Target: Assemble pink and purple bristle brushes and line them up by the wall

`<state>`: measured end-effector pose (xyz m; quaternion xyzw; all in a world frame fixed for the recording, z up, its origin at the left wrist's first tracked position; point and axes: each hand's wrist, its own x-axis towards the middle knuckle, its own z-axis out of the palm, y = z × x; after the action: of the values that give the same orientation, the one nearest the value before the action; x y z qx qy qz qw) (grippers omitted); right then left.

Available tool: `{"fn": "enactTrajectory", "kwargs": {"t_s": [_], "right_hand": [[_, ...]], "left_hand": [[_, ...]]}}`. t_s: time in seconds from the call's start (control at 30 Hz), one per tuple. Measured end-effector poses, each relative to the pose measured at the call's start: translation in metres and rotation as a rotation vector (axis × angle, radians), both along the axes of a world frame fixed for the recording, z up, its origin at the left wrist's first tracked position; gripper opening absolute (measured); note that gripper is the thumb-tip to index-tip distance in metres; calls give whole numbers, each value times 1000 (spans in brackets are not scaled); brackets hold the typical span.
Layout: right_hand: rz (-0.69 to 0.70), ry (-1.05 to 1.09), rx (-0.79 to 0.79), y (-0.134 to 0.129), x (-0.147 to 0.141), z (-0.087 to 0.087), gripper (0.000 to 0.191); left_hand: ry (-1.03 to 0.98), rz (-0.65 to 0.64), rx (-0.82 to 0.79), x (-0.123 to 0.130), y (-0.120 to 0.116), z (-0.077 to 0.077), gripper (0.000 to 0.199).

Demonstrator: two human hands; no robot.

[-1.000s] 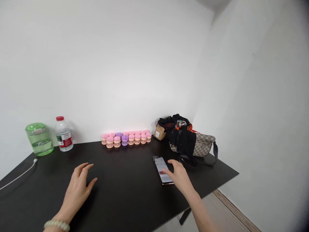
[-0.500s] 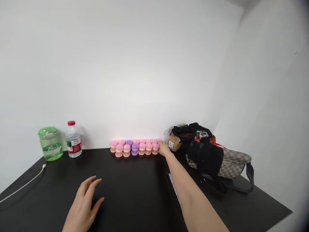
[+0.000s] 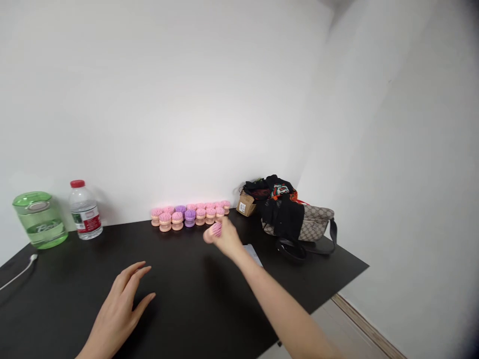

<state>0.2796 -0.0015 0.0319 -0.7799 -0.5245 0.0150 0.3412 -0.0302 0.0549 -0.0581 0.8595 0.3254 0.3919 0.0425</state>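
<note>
My right hand is closed on a pink bristled scalp brush, tilted and lifted over the black table. Behind it, against the wall, stand two rows of similar round brushes with pale peach bases. Most have pink bristles, such as the pink brush near the left end; a purple brush stands in the front row and another purple brush behind it. My left hand hovers or rests at the lower left, fingers apart, holding nothing.
On the left are a green pitcher, a red-capped water bottle and a white cable. A flat phone-like device lies beneath my right forearm. To the right sit a small cardboard box, black cloth items and a patterned bag.
My right hand has come away from the right end of the brush rows, nearer to me, with a pink brush in it. The view has turned right. My left hand keeps its spread pose.
</note>
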Motion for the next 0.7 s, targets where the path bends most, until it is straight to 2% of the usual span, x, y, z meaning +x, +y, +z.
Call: {"fn": "enactTrajectory", "kwargs": {"t_s": [0.1, 0.17, 0.23, 0.33, 0.43, 0.53, 0.6, 0.7], "right_hand": [[208, 149, 14, -24, -62, -20, 68], [408, 559, 18, -28, -92, -33, 65], [498, 875, 17, -23, -110, -40, 58], [573, 1105, -1, -8, -119, -43, 57], [611, 1171, -34, 4, -117, -48, 59], [600, 1172, -21, 6, -110, -56, 59], [617, 1085, 23, 0, -104, -57, 55], [765, 854, 135, -9, -95, -54, 57]], "left_hand": [[-21, -101, 10, 13, -14, 4, 56], [-38, -152, -7, 20, -21, 7, 51], [-56, -163, -32, 21, -23, 9, 41], [-79, -88, -33, 17, -19, 8, 39], [-82, -29, 9, 14, -14, 5, 38], [-62, -60, -6, 15, -9, 5, 35], [-59, -91, -69, 16, -8, 7, 33], [-80, -123, -246, 16, -7, 10, 33]]}}
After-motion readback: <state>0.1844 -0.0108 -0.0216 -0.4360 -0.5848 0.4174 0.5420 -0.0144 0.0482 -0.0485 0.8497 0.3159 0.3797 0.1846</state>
